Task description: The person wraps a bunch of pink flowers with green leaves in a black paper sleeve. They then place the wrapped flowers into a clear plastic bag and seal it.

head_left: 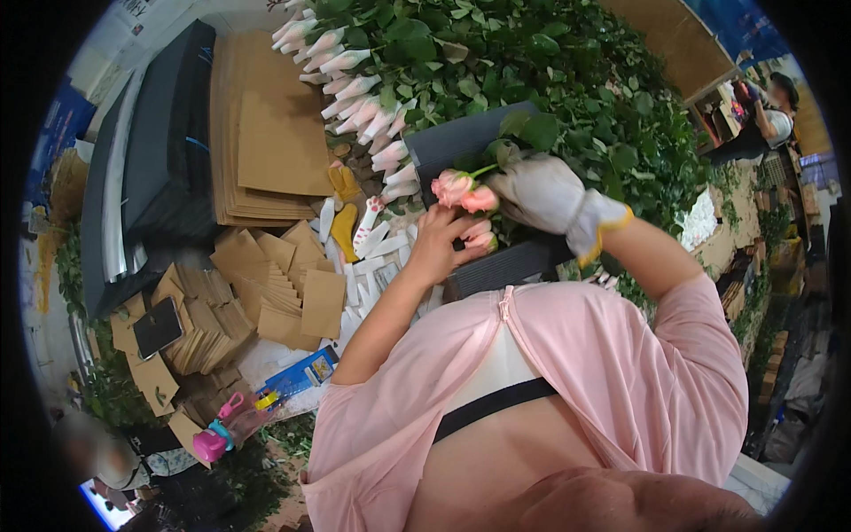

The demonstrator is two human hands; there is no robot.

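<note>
My bare left hand [434,246] curls its fingers around the lower pink rose bloom [480,237]. Just above, two more pink roses [453,187] lie with their heads side by side. My right hand [542,195], in a white glove with a yellow cuff edge, is closed around the rose stems right behind the blooms; its fingertips are partly hidden. Beneath the flowers lies a dark grey corrugated sheet [463,140], with its near part showing by my chest. Leafy stems surround the gloved hand.
A large heap of green rose stems [550,62] fills the far side, its white-wrapped blooms [355,97] facing left. Flat cardboard [284,124], dark sheets [168,160], a phone [158,328], yellow gloves [344,229] and a pink bottle [213,441] lie leftward. Other people are at both sides.
</note>
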